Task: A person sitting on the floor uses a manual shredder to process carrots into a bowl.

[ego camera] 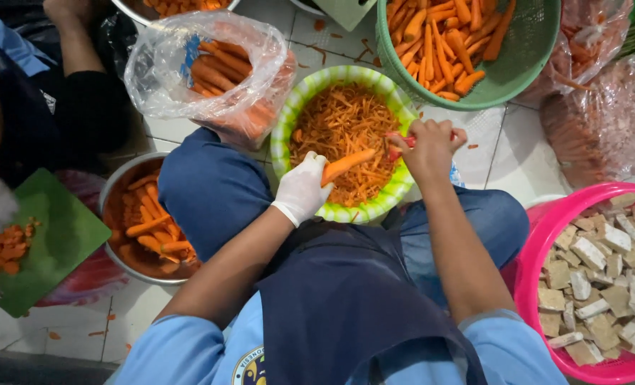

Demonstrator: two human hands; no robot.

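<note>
While the carrot (pixel 347 165) sits tilted over the green-and-white striped bowl (pixel 283 135), the main thing I'd say for shredding like this is to keep it angled down into the bowl so the strands land on the pile and not on the floor tiles (pixel 492 146). Judging from the picture, short even strokes away from the holding fingers would be the safe way, turning the carrot now and then so it wears down evenly.

Going near to far: closest to the camera are the person's blue sleeves and dark apron, knees spread, with the bowl between them at about 12 o'clock. The left hand (pixel 301 190), in a white glove, is closed around the lower end of the carrot, forearm coming in from 7 o'clock. The right hand (pixel 429 147), bare, is clenched on a small red-handled tool (pixel 402 145), probably a peeler or shredder, wrist bent down over the bowl's 3 o'clock rim, touching the carrot's upper end.

At 9 o'clock is a metal bowl (pixel 112 207) of peeled carrots, and at 3 o'clock a pink basket (pixel 539 235) of pale cubes. Farther out, a plastic bag of carrots (pixel 162 71) at 11 o'clock and a green basket of carrots (pixel 528 60) at 1 o'clock. Another person's gloved hand is over a green cutting board (pixel 64 239) at far left.
</note>
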